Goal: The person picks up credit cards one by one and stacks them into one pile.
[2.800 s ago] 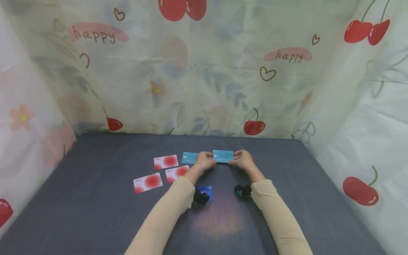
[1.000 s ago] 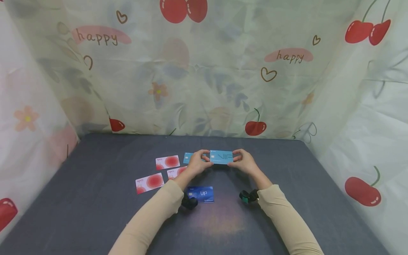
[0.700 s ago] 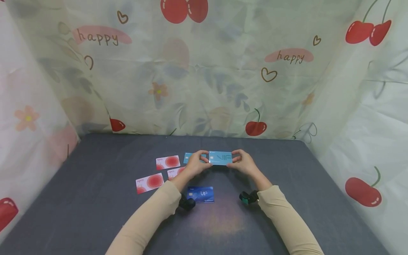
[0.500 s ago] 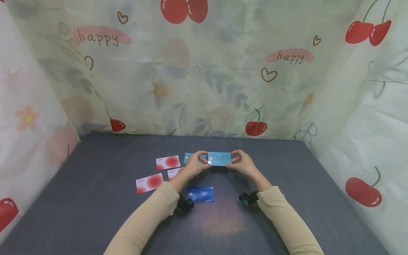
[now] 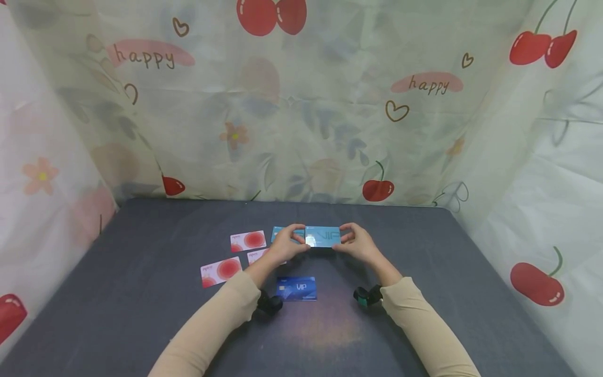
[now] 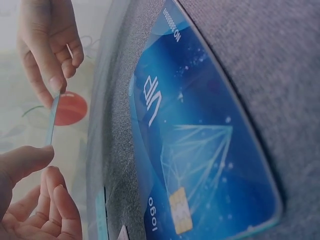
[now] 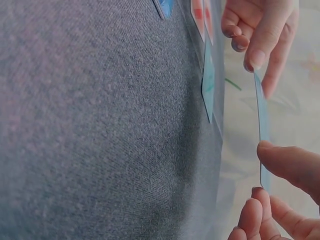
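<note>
A light blue VIP card [image 5: 322, 236] is held up off the table between both hands. My left hand [image 5: 286, 244] pinches its left end between thumb and fingers. At its right end, my right hand [image 5: 360, 244] pinches it the same way. The right wrist view shows the card [image 7: 260, 117] edge-on, apart from the cloth. Another light blue card [image 5: 277, 233] lies on the table, partly hidden behind my left hand. Nearer to me lies a dark blue VIP card [image 5: 297, 289], large in the left wrist view.
Left of the hands lie three pink cards with red circles: one at the back [image 5: 248, 240], one at the front [image 5: 221, 271] and one partly covered by the left arm [image 5: 257, 255]. All rest on a dark grey table [image 5: 141, 314]. A patterned curtain [image 5: 301, 131] encloses the back and sides.
Both hands have brought the light blue card a little left and slightly toward me. My left forearm has swung left, uncovering the dark blue card. The cards on the table stay put.
</note>
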`<state>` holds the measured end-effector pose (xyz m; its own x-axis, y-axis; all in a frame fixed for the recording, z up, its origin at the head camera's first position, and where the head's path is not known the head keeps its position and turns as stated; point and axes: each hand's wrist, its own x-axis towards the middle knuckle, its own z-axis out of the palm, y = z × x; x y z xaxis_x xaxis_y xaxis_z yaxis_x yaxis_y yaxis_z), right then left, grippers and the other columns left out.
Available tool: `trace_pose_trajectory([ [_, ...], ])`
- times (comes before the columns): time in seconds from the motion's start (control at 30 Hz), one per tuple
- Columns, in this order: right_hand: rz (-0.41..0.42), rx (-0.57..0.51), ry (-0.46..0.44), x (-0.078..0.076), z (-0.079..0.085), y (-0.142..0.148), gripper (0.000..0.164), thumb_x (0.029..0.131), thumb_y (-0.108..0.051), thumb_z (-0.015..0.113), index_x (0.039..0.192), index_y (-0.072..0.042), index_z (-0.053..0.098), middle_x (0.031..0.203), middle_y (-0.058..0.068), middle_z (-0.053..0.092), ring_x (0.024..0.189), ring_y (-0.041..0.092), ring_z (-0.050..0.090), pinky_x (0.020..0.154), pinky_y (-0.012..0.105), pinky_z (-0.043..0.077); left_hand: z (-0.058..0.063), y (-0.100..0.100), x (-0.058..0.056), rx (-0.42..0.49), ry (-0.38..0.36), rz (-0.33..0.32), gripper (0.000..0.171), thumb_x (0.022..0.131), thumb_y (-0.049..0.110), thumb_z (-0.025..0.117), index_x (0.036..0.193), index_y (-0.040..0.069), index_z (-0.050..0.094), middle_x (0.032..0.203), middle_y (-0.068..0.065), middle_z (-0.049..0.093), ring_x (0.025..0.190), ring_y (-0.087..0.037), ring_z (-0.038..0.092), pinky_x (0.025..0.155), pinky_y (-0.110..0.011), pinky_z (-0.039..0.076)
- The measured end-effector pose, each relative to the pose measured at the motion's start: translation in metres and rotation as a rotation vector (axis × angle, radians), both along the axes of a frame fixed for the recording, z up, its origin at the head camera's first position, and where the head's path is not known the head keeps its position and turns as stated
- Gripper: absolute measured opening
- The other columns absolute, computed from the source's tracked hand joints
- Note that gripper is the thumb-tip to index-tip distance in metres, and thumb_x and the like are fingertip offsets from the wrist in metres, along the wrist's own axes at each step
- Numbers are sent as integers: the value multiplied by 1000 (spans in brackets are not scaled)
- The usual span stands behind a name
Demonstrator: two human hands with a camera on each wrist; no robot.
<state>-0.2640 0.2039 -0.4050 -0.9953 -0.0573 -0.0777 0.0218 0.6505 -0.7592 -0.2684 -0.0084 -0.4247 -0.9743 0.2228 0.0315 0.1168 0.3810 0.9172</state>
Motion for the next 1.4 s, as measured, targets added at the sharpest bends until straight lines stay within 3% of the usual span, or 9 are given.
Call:
trace_pose_trajectory([
  [0.27, 24, 7, 19, 4, 0, -3, 53, 78, -15, 74, 124, -3, 49, 100, 17, 63, 85, 21, 62, 73, 30, 50, 1, -7, 5, -9, -12, -22, 55, 79, 6, 71, 130, 3, 50, 90, -15, 65, 61, -10, 52, 54, -20, 42],
  [0.43, 37, 9, 26, 6, 1, -5, 53, 79, -15, 73, 125, -3, 49, 101, 17, 63, 88, 23, 62, 73, 32, 51, 0, -10, 7, 5, -12, -15, 55, 78, 5, 71, 129, 3, 51, 88, -13, 64, 55, -7, 47, 47, -20, 39],
  [0.77, 74, 22, 34, 10, 1, -8, 53, 79, -15, 73, 124, -2, 49, 99, 16, 63, 88, 22, 62, 72, 31, 51, -1, -16, 12, -2, 16, -24, 55, 76, 3, 71, 128, 0, 51, 84, -14, 65, 64, -8, 58, 60, -20, 46],
  [1.17, 145, 15, 51, 14, -1, -10, 53, 79, -14, 72, 124, 2, 48, 96, 17, 63, 87, 23, 64, 71, 33, 52, -4, -24, 15, 7, 16, -46, 55, 77, 4, 71, 127, -2, 50, 83, -15, 65, 66, -11, 62, 62, -23, 50],
  [1.4, 147, 4, 42, 17, -1, -15, 51, 78, -13, 73, 123, -2, 50, 95, 15, 63, 85, 21, 64, 71, 32, 52, -4, -31, 21, 14, 10, -54, 55, 77, 2, 71, 127, -3, 50, 84, -17, 64, 64, -10, 59, 61, -22, 49],
])
